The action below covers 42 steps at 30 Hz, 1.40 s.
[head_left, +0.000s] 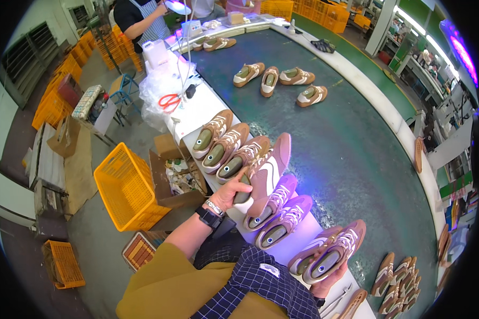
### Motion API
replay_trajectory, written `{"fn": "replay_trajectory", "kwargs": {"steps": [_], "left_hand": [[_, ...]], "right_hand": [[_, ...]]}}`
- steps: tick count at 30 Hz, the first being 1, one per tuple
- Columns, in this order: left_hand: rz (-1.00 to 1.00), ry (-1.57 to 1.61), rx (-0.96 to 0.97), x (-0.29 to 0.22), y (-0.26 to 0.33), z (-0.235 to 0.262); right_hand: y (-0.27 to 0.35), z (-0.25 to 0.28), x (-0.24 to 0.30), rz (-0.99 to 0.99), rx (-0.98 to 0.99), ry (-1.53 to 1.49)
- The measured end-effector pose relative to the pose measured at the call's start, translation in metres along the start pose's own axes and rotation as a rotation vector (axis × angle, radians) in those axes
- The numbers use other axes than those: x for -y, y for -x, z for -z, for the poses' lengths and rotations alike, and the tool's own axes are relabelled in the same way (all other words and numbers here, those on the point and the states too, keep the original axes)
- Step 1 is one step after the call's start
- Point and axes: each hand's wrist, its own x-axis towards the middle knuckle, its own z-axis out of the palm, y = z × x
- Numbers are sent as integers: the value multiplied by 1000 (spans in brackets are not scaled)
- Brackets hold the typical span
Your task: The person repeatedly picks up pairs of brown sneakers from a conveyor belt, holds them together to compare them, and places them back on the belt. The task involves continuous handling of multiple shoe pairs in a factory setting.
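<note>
Over the white tabletop (pixel 196 110), our left fingers (pixel 242 187) grip a tilted brown sneaker (pixel 266 173) while our right fingers (pixel 333 278) grasp another sneaker (pixel 346 243).

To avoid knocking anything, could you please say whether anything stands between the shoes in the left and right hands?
Yes: two purple-lit shoes stand on the white tabletop between them, and a brown shoe sits directly beside the shoe in the right hand.

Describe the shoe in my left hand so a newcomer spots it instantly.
Beside the big green surface runs a white ledge. Above its middle, your left hand holds the shoe. Unlike neighbouring shoes, it is tipped sideways, its curved white stripe facing up.
</note>
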Motion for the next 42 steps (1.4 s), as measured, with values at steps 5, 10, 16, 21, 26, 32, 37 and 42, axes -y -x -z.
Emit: {"fn": "replay_trajectory", "kwargs": {"steps": [5,10,16,21,26,32,37,42], "left_hand": [[169,170,195,15,-6,-48],[189,-336,261,31,-14,-97],[166,-565,472,58,-35,-108],[181,-532,555,64,-39,-140],[325,-485,561,72,-39,-145],[523,-205,651,90,-42,-125],[568,-160,630,96,-35,-119],[575,-25,487,95,-37,-110]], "right_hand": [[-8,-24,4,3,143,-61],[-16,-24,8,83,286,51],[-24,3,7,112,155,0],[-20,0,11,92,178,-93],[-24,31,-8,198,34,-19],[-30,62,-20,172,196,-195],[-20,57,-19,194,-87,23],[-28,68,-19,112,-55,42]]}}
